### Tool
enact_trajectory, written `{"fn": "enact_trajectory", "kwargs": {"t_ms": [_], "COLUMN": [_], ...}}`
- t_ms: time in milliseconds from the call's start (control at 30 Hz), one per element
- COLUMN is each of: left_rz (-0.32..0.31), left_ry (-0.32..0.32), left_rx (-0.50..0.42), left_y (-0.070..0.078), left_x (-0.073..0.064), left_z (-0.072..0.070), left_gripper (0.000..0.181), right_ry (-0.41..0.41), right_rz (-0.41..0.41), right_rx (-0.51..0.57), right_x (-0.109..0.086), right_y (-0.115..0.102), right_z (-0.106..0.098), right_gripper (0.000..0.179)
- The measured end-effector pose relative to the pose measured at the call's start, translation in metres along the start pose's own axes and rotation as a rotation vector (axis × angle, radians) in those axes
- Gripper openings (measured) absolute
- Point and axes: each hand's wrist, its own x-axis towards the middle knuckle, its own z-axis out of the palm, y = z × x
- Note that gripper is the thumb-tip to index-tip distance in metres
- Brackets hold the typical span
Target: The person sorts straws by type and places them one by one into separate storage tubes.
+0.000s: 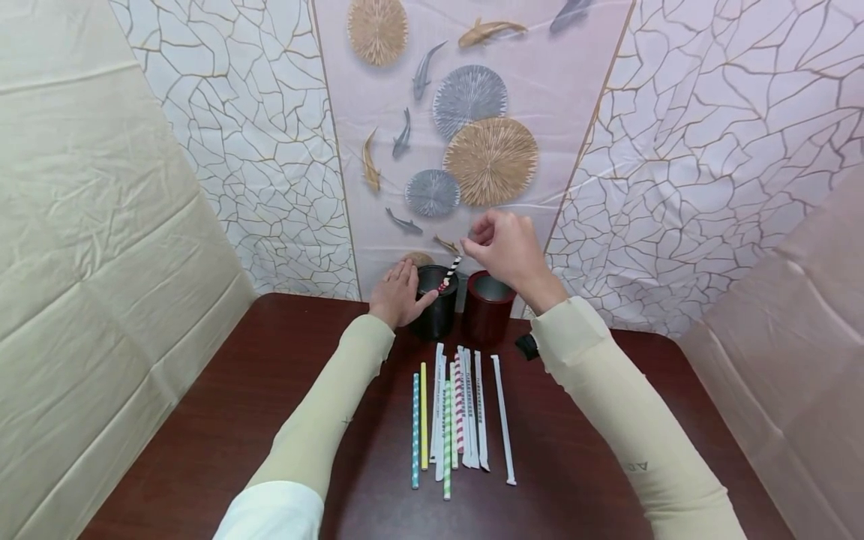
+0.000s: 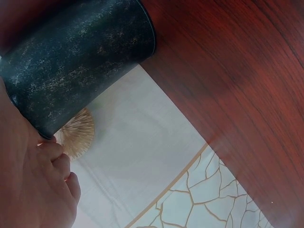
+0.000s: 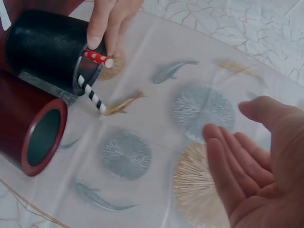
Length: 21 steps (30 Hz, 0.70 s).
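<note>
Two straws (image 3: 92, 95) in black cup (image 1: 435, 322), mid-frame; left hand (image 1: 397, 294) clamped on it; right hand (image 1: 509, 253), right of centre, thumb-fingertips apart

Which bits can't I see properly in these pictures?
Right wrist view: the lower ends of the red white-spotted straw and the black-and-white striped straw, hidden inside the black cylindrical cup.
Head view: the tiny printing on the long white wrapped straws, too small to read.
Left wrist view: the rest of the bare left hand, cut off by the left and bottom edges.
</note>
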Motion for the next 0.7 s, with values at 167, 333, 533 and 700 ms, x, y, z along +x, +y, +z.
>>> {"fn": "enact_trajectory", "kwargs": {"t_ms": [167,333,533,700], "left_rz": [0.003,0.001,0.001,0.005], "left_ry": [0.003,0.007,0.008,0.012], "left_rx": [-0.01,-0.012,-0.027,-0.023], "left_y": [-0.001,-0.003,-0.002,-0.001], "left_x": [-0.001,-0.003,-0.003,-0.003], "left_z": [0.0,-0.001,0.0,0.0], "left_gripper": [0.089,0.089,0.089,0.089], "right_ry": [-0.109,-0.211,-0.316,-0.413], "right_rz": [0.021,0.042,0.103,0.137], "right_rx": [-0.072,-0.144,-0.161,-0.162], "right_x": [-0.007,-0.015,-0.026,-0.035], "right_y": [-0.005,0.0,0.013,0.026], "right_z": [-0.009,-0.007,0.004,0.017], "right_gripper": [0.025,0.023,0.021,0.029]}}
